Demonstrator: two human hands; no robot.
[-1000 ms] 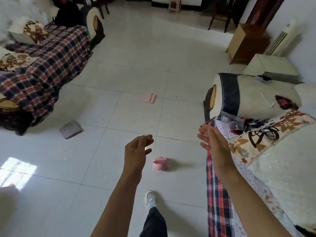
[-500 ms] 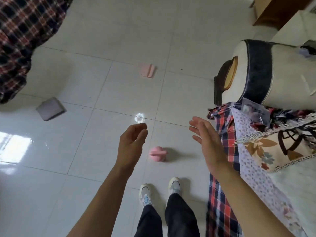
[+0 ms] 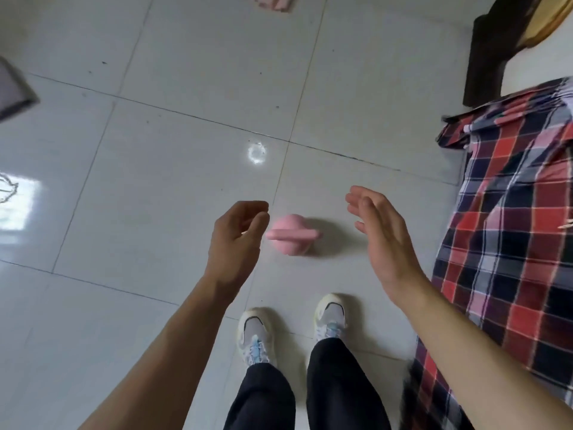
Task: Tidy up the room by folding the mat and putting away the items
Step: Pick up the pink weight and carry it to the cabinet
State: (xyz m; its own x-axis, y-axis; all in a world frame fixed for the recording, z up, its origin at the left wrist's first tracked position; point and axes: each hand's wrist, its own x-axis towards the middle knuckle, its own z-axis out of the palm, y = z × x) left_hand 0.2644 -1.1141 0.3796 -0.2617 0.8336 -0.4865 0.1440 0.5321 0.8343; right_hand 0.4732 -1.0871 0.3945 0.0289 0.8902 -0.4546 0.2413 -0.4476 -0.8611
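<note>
The pink toy (image 3: pixel 293 234) is round with a ring about its middle, so it looks likely to roll on the glossy tiled floor (image 3: pixel 186 150) if a reaching finger clips it rather than closing around it. It could then end up under the plaid cloth (image 3: pixel 511 212) that hangs down the right side of the frame. The person is standing and the toy lies low, just ahead of the shoes (image 3: pixel 255 333), so a hurried stoop could also nudge it with a foot. Two more items are easy to miss at the frame's edges: a flat pink piece (image 3: pixel 274 1) at the top and a grey object (image 3: pixel 14 88) at the upper left. Neither of the hands holds anything. The left hand (image 3: pixel 235 240) is at centre frame with its fingers loosely curled and thumb near them. It overlaps the toy's left edge in the picture, but it appears to be above the toy, not touching it. The right hand (image 3: pixel 384 240) is right of the toy, spread flat with fingers straight and palm turned inward, and it touches nothing. No mat can be identified with certainty.
</note>
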